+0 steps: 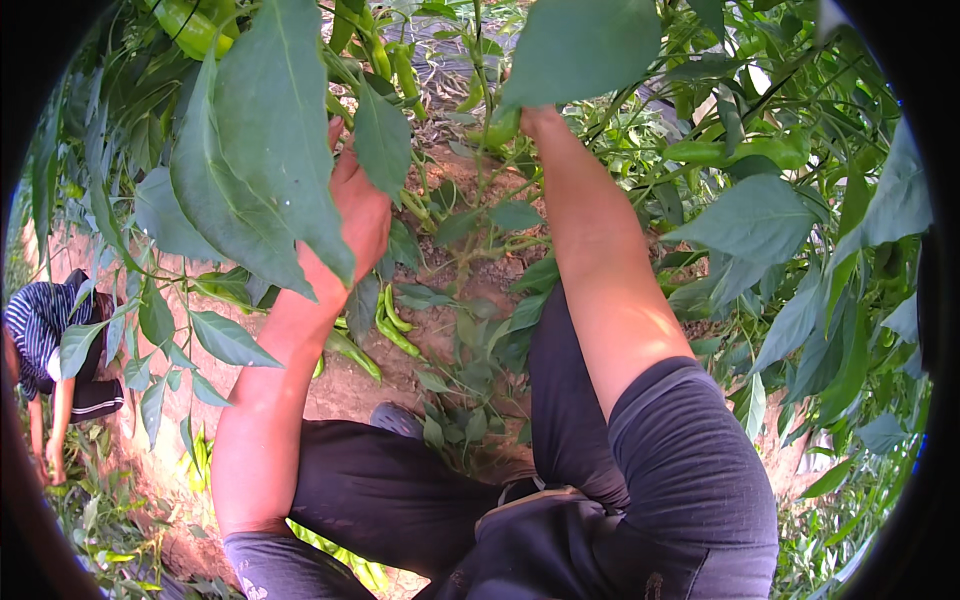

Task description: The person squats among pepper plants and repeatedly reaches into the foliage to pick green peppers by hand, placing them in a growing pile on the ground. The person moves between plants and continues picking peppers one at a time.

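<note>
Both my arms reach forward into pepper plants. My left hand (pixel 360 202) is among the leaves at upper centre-left, its fingers partly behind a pepper leaf (pixel 381 139); whether it grips anything is hidden. My right hand (pixel 534 120) is mostly behind a large leaf (pixel 581 49). Beside it a green pepper (pixel 501 129) shows below that leaf; I cannot tell whether the hand holds it. More long green peppers (pixel 405 75) hang between the hands. Several picked green peppers (pixel 396 330) lie on the soil below my left hand.
Another person (pixel 56 337) in a striped top bends over plants at the far left. Heaps of green peppers (pixel 199 461) (pixel 345 559) lie on the ground at lower left. Leafy stems and a hanging green pepper (pixel 697 153) crowd the right side. Large leaves hang close before the camera.
</note>
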